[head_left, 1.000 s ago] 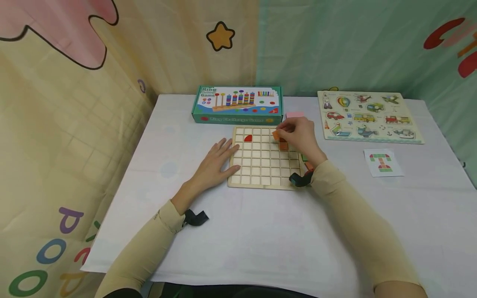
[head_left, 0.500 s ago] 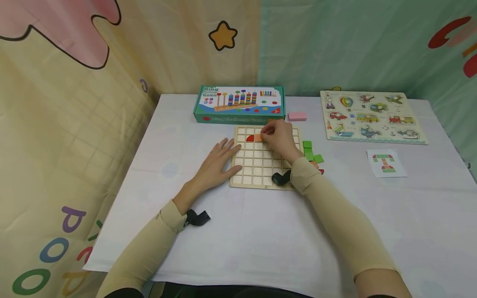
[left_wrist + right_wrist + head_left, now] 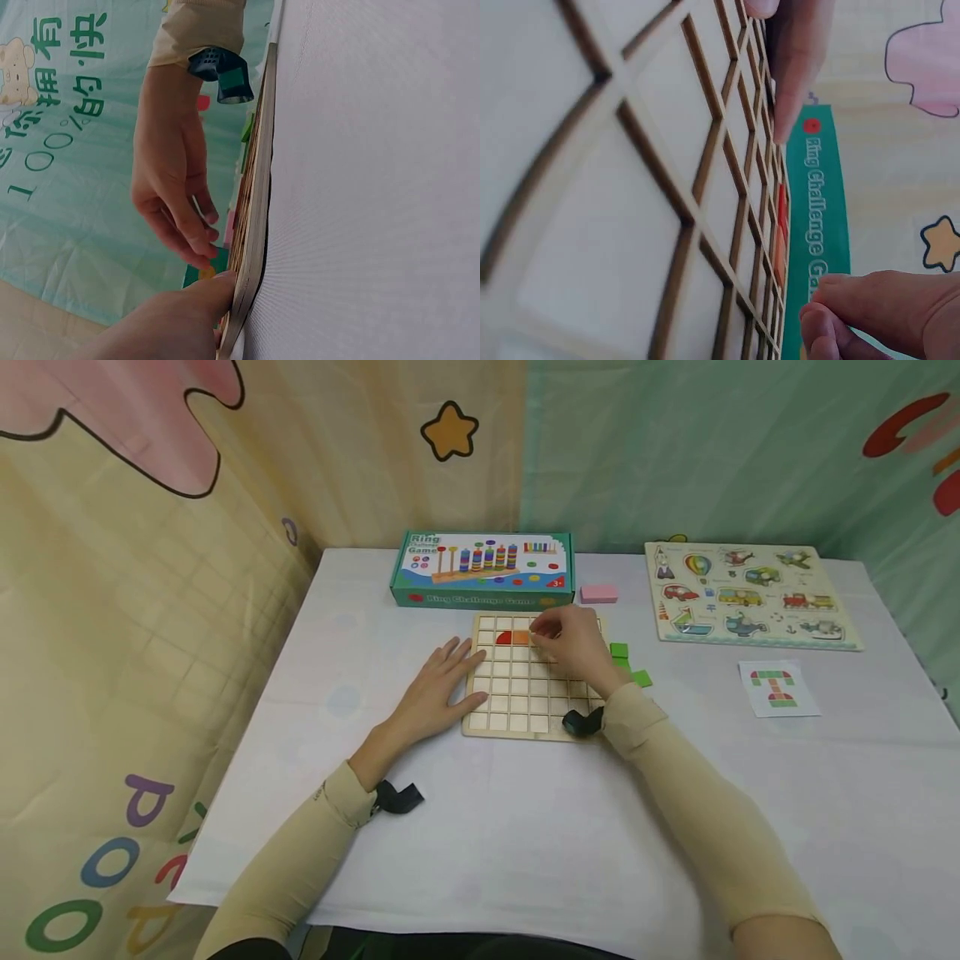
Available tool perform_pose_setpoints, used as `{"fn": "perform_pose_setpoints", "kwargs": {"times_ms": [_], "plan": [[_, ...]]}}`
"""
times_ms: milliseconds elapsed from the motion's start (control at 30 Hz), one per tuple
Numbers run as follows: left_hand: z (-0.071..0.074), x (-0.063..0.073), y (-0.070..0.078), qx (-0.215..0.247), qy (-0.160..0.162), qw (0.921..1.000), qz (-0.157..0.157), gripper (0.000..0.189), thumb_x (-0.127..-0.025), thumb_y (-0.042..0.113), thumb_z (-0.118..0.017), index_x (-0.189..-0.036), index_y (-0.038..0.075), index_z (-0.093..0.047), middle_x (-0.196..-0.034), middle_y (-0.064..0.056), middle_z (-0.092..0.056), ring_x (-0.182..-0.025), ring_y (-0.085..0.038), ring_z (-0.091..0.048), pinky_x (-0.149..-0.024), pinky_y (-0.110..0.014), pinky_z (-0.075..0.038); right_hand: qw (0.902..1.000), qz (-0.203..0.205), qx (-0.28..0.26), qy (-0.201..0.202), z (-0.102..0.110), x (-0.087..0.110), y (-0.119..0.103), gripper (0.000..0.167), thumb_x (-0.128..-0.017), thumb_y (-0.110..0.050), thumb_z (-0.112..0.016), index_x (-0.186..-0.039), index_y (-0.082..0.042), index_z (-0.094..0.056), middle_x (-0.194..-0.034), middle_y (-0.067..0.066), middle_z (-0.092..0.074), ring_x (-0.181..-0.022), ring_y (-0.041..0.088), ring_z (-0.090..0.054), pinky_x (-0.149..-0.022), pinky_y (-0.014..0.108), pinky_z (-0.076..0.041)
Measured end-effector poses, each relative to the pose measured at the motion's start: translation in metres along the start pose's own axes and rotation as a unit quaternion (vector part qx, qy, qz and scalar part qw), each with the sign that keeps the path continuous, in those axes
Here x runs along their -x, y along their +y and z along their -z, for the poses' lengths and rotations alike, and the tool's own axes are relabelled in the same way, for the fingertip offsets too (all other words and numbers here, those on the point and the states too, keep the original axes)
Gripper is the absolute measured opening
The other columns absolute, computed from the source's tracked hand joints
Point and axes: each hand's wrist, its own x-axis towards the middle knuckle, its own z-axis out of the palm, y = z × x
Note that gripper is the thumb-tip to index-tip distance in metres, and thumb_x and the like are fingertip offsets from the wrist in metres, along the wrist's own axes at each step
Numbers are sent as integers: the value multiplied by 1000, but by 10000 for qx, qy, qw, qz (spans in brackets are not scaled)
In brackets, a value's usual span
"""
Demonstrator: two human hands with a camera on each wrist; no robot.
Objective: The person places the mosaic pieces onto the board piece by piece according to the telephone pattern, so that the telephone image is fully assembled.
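Note:
A wooden grid board [image 3: 498,722] lies on the white table. In its second row from the back, a red quarter-circle tile [image 3: 504,638] sits beside an orange square tile [image 3: 521,637], each in a cell. My left hand [image 3: 435,689] rests on the board's left edge with spread fingers, its thumb on the rim. My right hand [image 3: 573,643] hovers just right of the orange tile, over the back part of the board. Its fingers are loosely bent, and no tile shows between them in the left wrist view. The cells beneath that hand are hidden.
Several green tiles [image 3: 641,678] lie right of the board, partly covered by the right wrist. A card with a coloured pattern [image 3: 778,688], a vehicle puzzle board [image 3: 753,595], a pink block [image 3: 598,594] and a Ring Challenge Game box [image 3: 480,572] lie around it.
My right hand has carried the orange tile left and laid it beside the red one. It has since released the tile and drawn slightly right. My left hand stays put.

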Motion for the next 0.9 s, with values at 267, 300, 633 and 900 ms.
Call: {"fn": "perform_pose_setpoints", "kwargs": {"times_ms": [267,300,633,900], "plan": [[-2,-1,0,41,41,10000,-13,72,-104,47,-62,-164,15,-40,-174,-12,-26,-165,-32,-13,-135,-50,-9,9991,-178,271,279,52,26,31,21,-98,-12,-74,-114,1,-78,-104,19,-76,-95,33,-71,-81,38,-57],[-1,-1,0,44,32,10000,-11,72,-104,47,-62,-164,15,-40,-175,-12,-26,-165,-32,-13,-135,-50,-8,9987,-275,305,304,57,29,35,21,-98,-12,-74,-114,1,-78,-103,20,-76,-95,33,-71,-80,37,-55],[-2,3,-5,32,65,9999,84,72,-104,48,-62,-164,17,-39,-175,-9,-25,-165,-30,-12,-135,-50,-8,9945,-991,282,176,77,39,65,24,-96,-15,-77,-113,2,-77,-99,20,-73,-91,31,-63,-75,33,-49],[-3,0,-2,64,10,10000,10,72,-104,49,-62,-165,17,-39,-175,-9,-24,-165,-30,-11,-135,-50,-8,9939,-999,470,-30,79,42,72,25,-93,-17,-82,-110,1,-79,-101,20,-76,-94,32,-69,-78,32,-51]]}}
